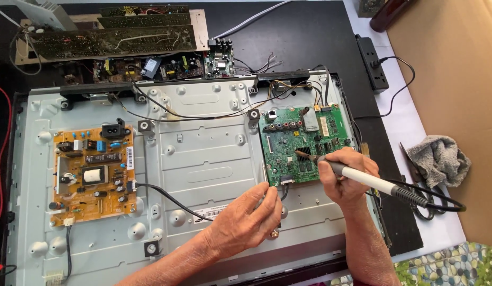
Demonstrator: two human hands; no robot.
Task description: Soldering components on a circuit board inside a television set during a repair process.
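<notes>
**Soldering iron on the green board, both hands at work**

Soldering iron (pixel 362 177) is sitting in my right hand (pixel 341 177), tip reaching onto the green main board (pixel 304 143) near its lower middle. From the head camera, I am judging it a light, stiff tool with a hot metal tip, so I am gripping it on the pale handle, well behind the tip, pen-fashion, with my fingers closed snugly round it. Its black cord (pixel 431 204) is trailing off to my right across the worktop.

My left hand (pixel 246 220) is resting on the grey metal back panel (pixel 203 169), fingers curled nearly closed, fingertips pinching at something small just below the board's lower left corner; I cannot tell what it is. The board itself is looking thin and fragile, crowded with small parts, so I am keeping my touch light.

Well apart, an orange power board (pixel 92 175) is lying at the left, and a grey rag (pixel 439 159) at the right.
</notes>
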